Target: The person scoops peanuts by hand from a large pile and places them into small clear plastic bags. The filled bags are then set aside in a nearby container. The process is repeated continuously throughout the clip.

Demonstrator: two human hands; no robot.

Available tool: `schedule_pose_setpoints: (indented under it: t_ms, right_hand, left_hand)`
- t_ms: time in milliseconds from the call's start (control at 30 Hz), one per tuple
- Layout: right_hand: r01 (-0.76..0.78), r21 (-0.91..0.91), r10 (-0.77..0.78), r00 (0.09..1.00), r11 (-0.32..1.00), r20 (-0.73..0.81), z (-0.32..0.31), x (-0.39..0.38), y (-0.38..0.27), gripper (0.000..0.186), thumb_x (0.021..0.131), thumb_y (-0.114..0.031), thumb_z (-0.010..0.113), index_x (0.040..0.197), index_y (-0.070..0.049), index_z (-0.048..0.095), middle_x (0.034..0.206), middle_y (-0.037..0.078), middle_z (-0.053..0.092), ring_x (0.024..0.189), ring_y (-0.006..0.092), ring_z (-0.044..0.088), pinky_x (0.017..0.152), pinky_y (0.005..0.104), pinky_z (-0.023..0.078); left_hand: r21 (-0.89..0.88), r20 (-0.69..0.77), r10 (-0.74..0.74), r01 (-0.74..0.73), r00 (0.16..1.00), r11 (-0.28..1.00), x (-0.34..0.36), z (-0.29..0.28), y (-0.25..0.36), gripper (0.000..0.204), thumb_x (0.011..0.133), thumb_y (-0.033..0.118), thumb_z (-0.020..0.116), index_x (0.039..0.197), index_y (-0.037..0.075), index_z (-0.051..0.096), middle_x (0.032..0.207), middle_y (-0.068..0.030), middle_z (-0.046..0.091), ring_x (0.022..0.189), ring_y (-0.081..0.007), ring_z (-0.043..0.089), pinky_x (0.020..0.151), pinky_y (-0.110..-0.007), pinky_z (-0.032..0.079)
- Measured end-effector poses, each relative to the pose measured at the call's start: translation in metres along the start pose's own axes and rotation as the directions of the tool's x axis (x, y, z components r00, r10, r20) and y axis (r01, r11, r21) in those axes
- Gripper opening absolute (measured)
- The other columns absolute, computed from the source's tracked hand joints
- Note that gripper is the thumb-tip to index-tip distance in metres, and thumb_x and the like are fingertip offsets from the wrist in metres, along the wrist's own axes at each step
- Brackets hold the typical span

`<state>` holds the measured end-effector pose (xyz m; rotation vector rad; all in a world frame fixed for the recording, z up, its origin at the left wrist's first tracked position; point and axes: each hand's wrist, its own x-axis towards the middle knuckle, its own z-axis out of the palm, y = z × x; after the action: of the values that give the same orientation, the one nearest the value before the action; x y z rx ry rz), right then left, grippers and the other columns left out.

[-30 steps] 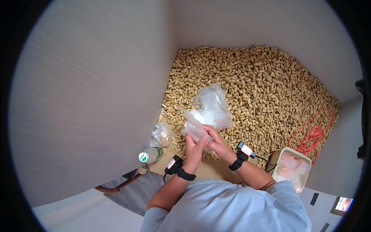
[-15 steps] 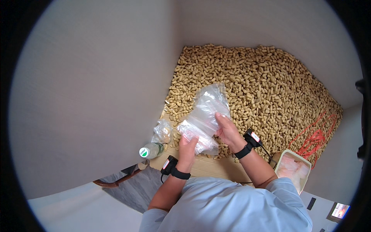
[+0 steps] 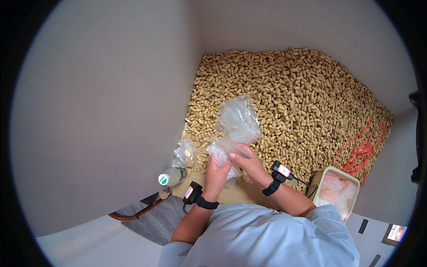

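Note:
My left hand point(image 3: 216, 177) is closed on a crumpled clear plastic bag point(image 3: 219, 150). My right hand point(image 3: 250, 163) pinches the same bag at its right side, with the thumb on top and the fingers partly hidden. Just beyond the hands, another stretch of clear plastic point(image 3: 240, 116) lies spread over a wide heap of unshelled peanuts point(image 3: 284, 98). Whether it joins the held bag I cannot tell. Each wrist wears a black strap with a small black box.
To the left stand a clear bottle point(image 3: 174, 176) with a white and green cap and a small knotted plastic bag point(image 3: 184, 153). At right, red string point(image 3: 361, 155) lies on the peanuts, above a pale bin point(image 3: 355, 205) holding plastic bags. Grey walls point(image 3: 111, 115) rise around the heap.
My right hand has moved left and down, close to my left hand. The plastic between them is bunched smaller, while the far part now lies flatter on the peanuts.

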<state>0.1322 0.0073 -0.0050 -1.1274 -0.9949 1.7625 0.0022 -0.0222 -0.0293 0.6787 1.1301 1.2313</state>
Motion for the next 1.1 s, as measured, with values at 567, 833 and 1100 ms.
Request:
schedule_pose_setpoints:
  t_ms: [567,833,1100]
  right_hand:
    - [-0.147,0.305,0.153,0.988,0.941,0.007,-0.003,-0.003,0.011,0.029,0.09,-0.011,0.055,0.117,0.001,0.055,0.105,0.01,0.062,0.098,0.0206,0.059,0.085,0.0334,0.048]
    - [0.005,0.118,0.013,0.989,0.993,-0.15,-0.033,0.014,-0.036,0.025,0.094,-0.013,0.049,0.113,0.002,0.056,0.108,0.008,0.061,0.097,0.0159,0.06,0.08,0.0306,0.05]
    - [0.477,-0.732,-0.452,0.854,0.486,0.257,0.024,-0.022,0.0,0.047,0.081,-0.012,0.059,0.125,0.001,0.048,0.121,0.023,0.052,0.11,0.0366,0.051,0.095,0.0403,0.041]
  left_hand:
    - [-0.275,-0.027,-0.048,0.039,0.998,0.961,-0.001,-0.007,0.013,0.041,0.086,0.005,0.059,0.125,0.0,0.044,0.112,-0.0079,0.057,0.099,-0.0158,0.057,0.087,-0.029,0.045]
    - [-0.216,-0.069,-0.026,0.01,0.997,0.976,-0.003,-0.008,0.014,0.039,0.083,-0.001,0.055,0.121,0.0,0.047,0.109,-0.0081,0.058,0.095,-0.0158,0.058,0.084,-0.03,0.046]
    - [-0.447,-0.064,-0.033,0.001,0.997,0.894,-0.025,0.0,0.016,0.033,0.086,0.002,0.055,0.118,0.001,0.05,0.11,-0.0068,0.056,0.1,-0.0144,0.054,0.087,-0.029,0.045]
